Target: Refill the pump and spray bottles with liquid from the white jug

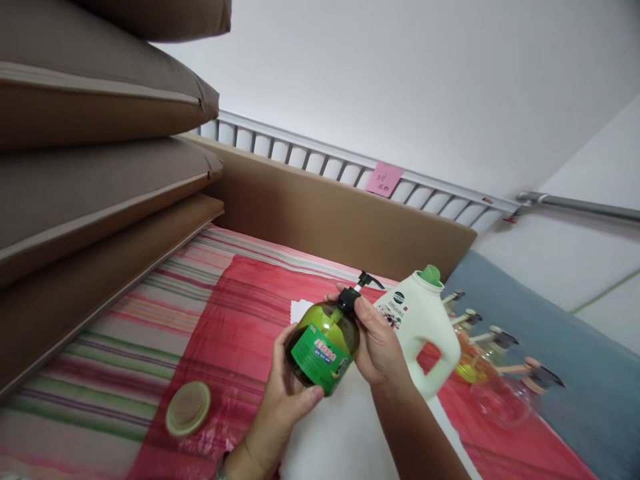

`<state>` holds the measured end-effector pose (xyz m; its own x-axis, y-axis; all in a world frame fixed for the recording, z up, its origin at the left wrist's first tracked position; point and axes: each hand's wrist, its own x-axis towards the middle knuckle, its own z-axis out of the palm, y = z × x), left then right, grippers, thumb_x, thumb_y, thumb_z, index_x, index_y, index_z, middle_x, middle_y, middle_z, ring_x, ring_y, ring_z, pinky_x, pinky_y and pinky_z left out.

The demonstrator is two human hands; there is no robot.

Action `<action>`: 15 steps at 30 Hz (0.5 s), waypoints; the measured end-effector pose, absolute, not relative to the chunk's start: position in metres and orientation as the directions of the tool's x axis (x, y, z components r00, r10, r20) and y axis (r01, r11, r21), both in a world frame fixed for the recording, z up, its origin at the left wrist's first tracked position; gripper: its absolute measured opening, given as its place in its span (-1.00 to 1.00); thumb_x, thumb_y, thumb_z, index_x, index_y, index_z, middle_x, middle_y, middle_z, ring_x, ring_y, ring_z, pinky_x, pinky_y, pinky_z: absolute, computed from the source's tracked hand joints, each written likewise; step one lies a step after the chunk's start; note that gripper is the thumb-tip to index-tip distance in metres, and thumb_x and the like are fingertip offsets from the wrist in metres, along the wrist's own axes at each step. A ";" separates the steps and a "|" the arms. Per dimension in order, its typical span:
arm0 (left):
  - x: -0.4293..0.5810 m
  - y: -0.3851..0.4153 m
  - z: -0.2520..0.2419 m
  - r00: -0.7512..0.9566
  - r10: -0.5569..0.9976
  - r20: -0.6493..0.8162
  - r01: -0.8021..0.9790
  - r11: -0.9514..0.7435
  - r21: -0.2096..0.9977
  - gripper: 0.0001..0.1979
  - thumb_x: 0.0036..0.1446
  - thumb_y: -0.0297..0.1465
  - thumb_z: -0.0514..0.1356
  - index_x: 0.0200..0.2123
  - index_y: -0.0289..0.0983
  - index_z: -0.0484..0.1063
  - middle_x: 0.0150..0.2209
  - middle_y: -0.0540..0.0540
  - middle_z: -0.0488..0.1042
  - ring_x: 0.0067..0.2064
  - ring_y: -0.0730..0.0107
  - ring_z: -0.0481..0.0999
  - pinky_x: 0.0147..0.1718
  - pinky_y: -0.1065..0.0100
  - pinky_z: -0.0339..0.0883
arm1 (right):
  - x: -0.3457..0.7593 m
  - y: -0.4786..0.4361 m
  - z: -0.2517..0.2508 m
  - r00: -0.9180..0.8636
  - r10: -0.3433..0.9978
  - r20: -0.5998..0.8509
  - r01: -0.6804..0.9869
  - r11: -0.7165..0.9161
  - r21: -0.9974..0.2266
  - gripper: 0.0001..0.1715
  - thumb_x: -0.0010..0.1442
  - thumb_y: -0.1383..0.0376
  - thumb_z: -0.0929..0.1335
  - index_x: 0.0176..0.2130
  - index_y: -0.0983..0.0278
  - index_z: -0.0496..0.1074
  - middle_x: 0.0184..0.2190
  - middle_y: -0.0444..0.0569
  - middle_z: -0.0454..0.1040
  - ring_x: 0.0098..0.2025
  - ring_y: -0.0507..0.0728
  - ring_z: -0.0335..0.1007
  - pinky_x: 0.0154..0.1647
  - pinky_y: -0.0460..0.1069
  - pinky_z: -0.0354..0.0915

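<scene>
Both my hands hold a green pump bottle (pixel 325 347) with a green label and a black pump top, tilted in front of me. My left hand (pixel 287 393) wraps round the lower body, thumb near the label's bottom edge. At the neck, my right hand (pixel 377 337) grips the black collar, its thumb beside it. Just behind stands a large pale green jug (pixel 420 320) with a handle, its mouth uncapped and a green spout showing inside. Part of the jug is hidden by my right hand and forearm.
Several clear pump bottles (pixel 510 400) stand in a row at the right. A round pale lid (pixel 188 409) lies on the red cloth (pixel 235 333) to the left. Stacked cushions (pixel 100 180) rise on the left; a brown board (pixel 320 213) and slatted rail run along the back.
</scene>
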<state>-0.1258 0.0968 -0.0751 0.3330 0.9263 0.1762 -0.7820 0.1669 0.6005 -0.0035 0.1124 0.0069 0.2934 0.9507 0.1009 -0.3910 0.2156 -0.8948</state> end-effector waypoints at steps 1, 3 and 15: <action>-0.126 0.097 -0.076 0.339 0.924 0.178 -0.783 0.172 0.598 -0.19 -0.30 -0.22 0.42 0.07 -0.07 0.19 0.12 -0.14 0.29 0.13 -0.02 0.28 0.02 0.12 0.24 | -0.003 0.111 0.007 0.302 0.947 0.104 -0.396 0.224 -0.891 -0.56 -0.02 0.07 0.45 -0.17 0.24 0.47 -0.25 0.00 0.56 -0.14 0.21 0.42 -0.09 0.09 0.32; -0.125 0.097 -0.079 0.344 0.918 0.196 -0.784 0.166 0.599 -0.20 -0.28 -0.24 0.42 0.07 -0.07 0.19 0.14 -0.15 0.27 0.14 -0.02 0.27 0.03 0.13 0.24 | -0.002 0.109 0.007 0.321 0.939 0.121 -0.379 0.244 -0.892 -0.50 0.01 0.00 0.42 -0.13 0.23 0.44 -0.21 0.01 0.55 -0.13 0.21 0.41 -0.09 0.10 0.31; -0.110 0.106 -0.118 0.348 0.920 0.180 -0.446 -0.006 0.895 -0.19 -0.35 -0.43 0.42 0.07 -0.24 0.23 0.13 -0.28 0.24 0.18 -0.13 0.18 0.17 -0.07 -0.03 | 0.006 0.079 -0.033 0.475 0.850 0.228 0.081 0.215 -0.973 -0.61 0.02 0.15 0.44 -0.16 0.20 0.36 -0.23 -0.08 0.51 -0.16 0.16 0.38 -0.06 0.06 0.23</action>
